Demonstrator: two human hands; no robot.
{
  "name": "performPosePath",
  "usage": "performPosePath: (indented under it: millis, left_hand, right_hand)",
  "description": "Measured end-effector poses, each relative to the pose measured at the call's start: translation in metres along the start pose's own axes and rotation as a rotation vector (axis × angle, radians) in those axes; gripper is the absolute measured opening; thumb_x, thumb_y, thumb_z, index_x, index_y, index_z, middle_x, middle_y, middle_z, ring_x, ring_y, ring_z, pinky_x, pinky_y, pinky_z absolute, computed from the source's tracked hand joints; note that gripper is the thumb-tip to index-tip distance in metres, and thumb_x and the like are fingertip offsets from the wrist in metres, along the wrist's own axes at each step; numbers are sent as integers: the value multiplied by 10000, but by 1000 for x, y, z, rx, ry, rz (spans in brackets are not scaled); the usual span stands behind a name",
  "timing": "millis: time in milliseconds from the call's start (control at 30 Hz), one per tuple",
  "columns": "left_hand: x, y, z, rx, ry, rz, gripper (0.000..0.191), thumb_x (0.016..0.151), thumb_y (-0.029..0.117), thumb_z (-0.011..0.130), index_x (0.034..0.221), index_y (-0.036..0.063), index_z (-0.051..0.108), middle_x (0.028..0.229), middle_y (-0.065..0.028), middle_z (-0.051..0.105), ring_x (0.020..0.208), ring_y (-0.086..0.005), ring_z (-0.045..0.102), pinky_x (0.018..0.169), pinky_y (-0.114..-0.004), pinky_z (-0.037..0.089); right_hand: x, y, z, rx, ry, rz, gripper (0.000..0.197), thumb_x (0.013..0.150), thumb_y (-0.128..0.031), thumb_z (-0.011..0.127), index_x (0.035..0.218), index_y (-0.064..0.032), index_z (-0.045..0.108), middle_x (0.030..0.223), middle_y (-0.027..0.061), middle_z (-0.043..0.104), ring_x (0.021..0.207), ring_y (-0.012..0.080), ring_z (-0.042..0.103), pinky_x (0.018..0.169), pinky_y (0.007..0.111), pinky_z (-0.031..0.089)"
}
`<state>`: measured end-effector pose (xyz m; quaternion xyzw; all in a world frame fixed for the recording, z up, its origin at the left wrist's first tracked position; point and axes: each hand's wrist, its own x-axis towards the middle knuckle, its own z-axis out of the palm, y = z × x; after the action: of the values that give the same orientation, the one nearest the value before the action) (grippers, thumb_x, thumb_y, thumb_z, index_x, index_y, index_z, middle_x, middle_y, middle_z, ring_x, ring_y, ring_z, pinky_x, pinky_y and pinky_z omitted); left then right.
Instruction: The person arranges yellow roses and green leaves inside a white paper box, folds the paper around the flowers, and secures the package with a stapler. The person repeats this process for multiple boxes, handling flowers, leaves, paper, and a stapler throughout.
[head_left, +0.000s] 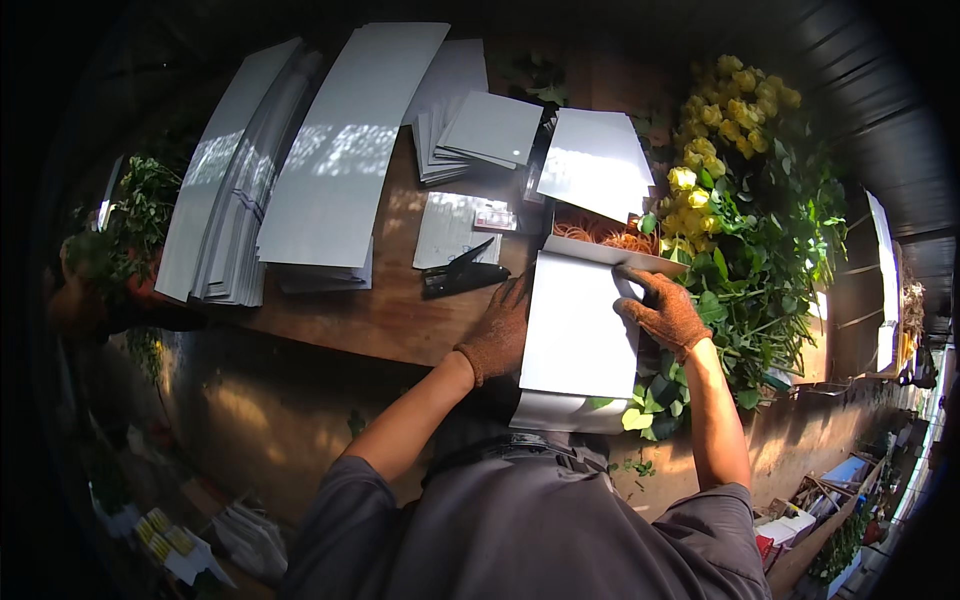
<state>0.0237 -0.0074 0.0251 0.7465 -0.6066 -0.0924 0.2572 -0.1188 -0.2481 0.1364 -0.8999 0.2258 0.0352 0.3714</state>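
Note:
Both my hands wear brown work gloves. My left hand (504, 330) is at the left edge of a white cardboard sheet (579, 322), its fingertips partly hidden. My right hand (664, 307) rests on the sheet's upper right corner, thumb and fingers apart; whether it grips the edge I cannot tell. The sheet lies in front of me, its near end bent down towards my body. Just beyond it, orange rubber bands (600, 231) fill an open container. A black stapler (465, 274) lies left of my left hand, beside a smaller piece of white card (446, 225) and a small box (495, 219).
Cut yellow roses (701, 176) with leafy stems (772, 300) are heaped at the right. Long white cardboard sheets (352, 150) and a tied stack (240, 202) stand at the left of the wooden table (337, 315). Smaller white cards (495, 124) lie at the back.

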Motion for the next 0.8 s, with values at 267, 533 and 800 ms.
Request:
performPosePath:
  millis: [267,533,800]
  left_hand:
    - [-37,19,-74,-25,-203,-399,575,852,352,730,1381,200,563,1525,-243,346,1418,-432,322,1144,-507,339]
    - [52,117,-80,245,-421,-132,807,800,417,739,1455,77,411,1512,-236,347,1387,-426,351,1104,-522,374]
    - [51,124,-59,377,-466,-193,864,733,411,782,1462,130,414,1510,-219,330,1388,-405,321,1051,-569,393]
  right_hand:
    - [0,-4,-4,-172,-27,-40,508,845,-327,736,1306,-148,621,935,220,611,855,377,636,794,445,516]
    - [-3,3,-6,-234,-27,-120,489,874,-367,695,1306,-149,618,920,202,610,862,376,628,776,465,506]
    - [9,-58,-28,-336,108,-464,488,866,-301,685,1311,-126,586,1037,188,687,946,388,652,841,473,524]
